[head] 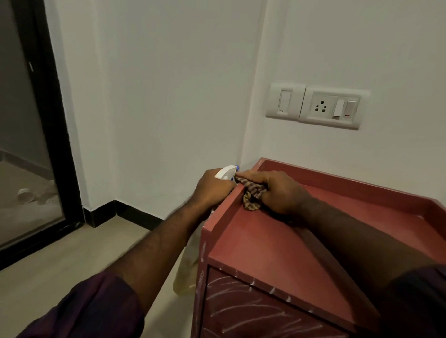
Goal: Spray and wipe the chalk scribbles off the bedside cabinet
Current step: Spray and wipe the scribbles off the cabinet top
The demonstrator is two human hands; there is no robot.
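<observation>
The red bedside cabinet fills the lower right, with a raised rim round its top. White chalk scribbles cover its front panel and the left front edge. My left hand grips a spray bottle by its white and blue head, beside the cabinet's left wall; the clear bottle body hangs below my forearm. My right hand holds a brown checked cloth bunched against the inside of the left rim, on the cabinet top.
The cabinet stands in a corner of white walls with a black skirting. A switch and socket panel is on the wall above it. A black-framed glass door is at the left, with beige floor before it.
</observation>
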